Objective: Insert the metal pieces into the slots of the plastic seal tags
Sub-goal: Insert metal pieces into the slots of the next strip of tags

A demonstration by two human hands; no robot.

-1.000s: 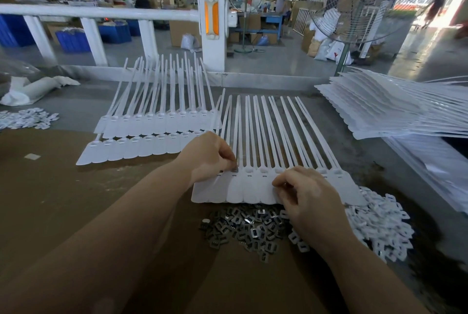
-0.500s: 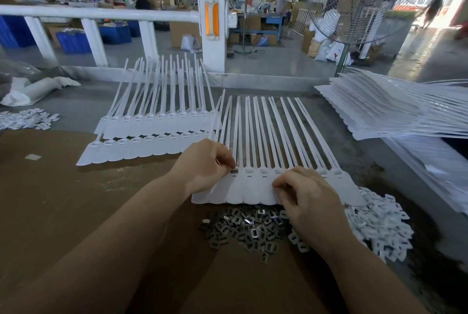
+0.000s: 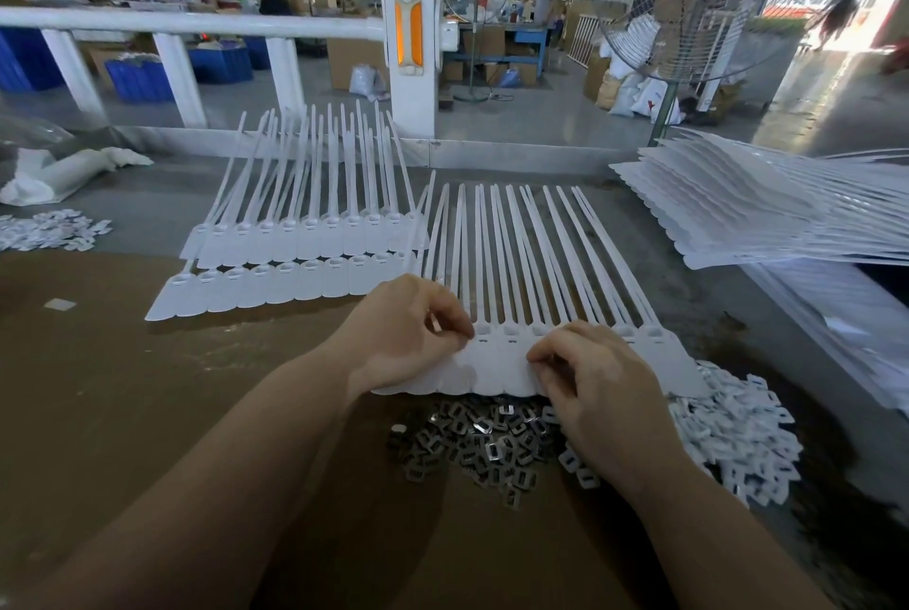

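Observation:
A joined row of white plastic seal tags (image 3: pixel 506 363) lies flat in front of me, its long straps pointing away. My left hand (image 3: pixel 408 334) rests on the row's left end, thumb and forefinger pinched at a tag's slot; whether a metal piece sits between them is hidden. My right hand (image 3: pixel 595 383) lies curled on the row's right half, fingertips pressed to a tag. Just below the row lies a heap of small metal pieces (image 3: pixel 482 442).
Two more rows of tags (image 3: pixel 305 260) lie to the left rear. A stack of tag sheets (image 3: pixel 747 211) sits at the right. White plastic caps (image 3: pixel 738 432) are heaped right of the metal pieces, with another small heap (image 3: pixel 49 230) far left. A white railing (image 3: pixel 187 24) borders the table.
My left hand has shifted slightly right along the row, fingers now pinched at a slot further in. My right hand has barely moved.

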